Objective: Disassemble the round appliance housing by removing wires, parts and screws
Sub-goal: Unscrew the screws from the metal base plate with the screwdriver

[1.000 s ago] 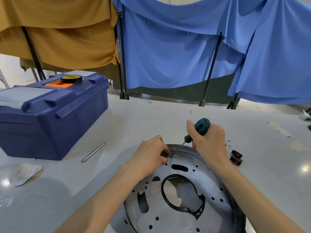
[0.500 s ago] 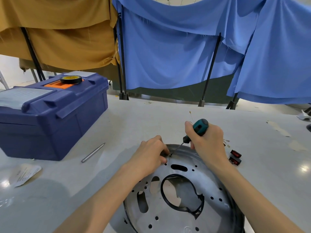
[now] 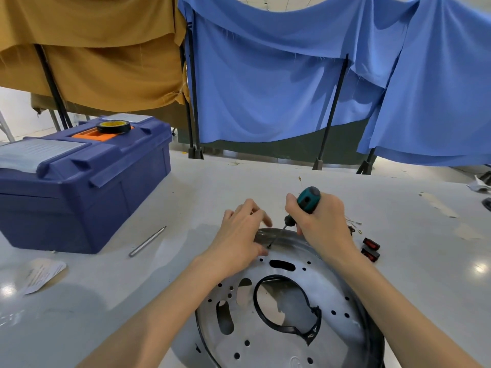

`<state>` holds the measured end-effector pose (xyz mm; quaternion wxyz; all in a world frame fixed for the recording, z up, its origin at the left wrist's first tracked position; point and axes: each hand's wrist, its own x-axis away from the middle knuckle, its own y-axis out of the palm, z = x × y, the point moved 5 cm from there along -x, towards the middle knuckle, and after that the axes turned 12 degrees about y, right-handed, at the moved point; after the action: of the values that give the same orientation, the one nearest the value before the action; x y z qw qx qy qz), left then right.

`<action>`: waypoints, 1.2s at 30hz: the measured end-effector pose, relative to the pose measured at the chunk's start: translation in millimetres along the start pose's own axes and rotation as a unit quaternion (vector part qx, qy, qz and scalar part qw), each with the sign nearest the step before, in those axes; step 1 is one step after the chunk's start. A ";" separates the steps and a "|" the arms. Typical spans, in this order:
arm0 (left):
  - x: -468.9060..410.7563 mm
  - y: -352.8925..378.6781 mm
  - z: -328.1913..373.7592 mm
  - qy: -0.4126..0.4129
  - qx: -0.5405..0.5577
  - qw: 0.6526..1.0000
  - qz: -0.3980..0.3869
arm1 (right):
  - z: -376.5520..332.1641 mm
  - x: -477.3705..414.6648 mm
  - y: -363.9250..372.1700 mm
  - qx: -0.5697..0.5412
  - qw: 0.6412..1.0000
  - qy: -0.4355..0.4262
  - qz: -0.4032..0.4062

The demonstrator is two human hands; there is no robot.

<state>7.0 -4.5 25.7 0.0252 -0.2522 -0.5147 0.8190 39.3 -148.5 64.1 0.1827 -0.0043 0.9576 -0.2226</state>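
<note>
Hands at the far rim of the round metal housing lying flat on the worktop: right hand fingers wrapped around a teal screwdriver, left hand fingers curled, pinching beside its tip; driving straight down should prevent slipping.

Single head-worn view, facing forward and down, close above the table

housing cut off below, screw under screwdriver tip too small

Round grey perforated metal housing lies flat on table.
</note>
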 end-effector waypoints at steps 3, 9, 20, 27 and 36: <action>-6.9 -1.3 12.6 -0.002 0.230 0.973 0.027 | -6.1 -3.9 2.0 0.018 1.000 0.007 -0.014; -12.2 -0.9 22.0 0.004 0.284 0.954 0.095 | -10.6 -11.7 6.7 0.047 0.997 0.024 -0.059; -6.5 0.0 20.0 -0.032 0.307 0.944 0.115 | -22.9 -4.1 5.9 -0.082 0.995 -0.051 -0.022; -7.4 -1.7 18.0 -0.057 0.304 0.940 0.141 | -22.4 -2.9 7.5 -0.167 0.981 -0.048 -0.087; -8.2 3.3 18.3 -0.046 0.288 0.949 0.119 | -23.4 -1.6 3.9 -0.188 0.977 -0.051 -0.084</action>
<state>6.8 -23.7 32.3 -0.0247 -0.2553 -0.2237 0.9403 32.8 -134.9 82.4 0.2080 -0.1307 0.9679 -0.0527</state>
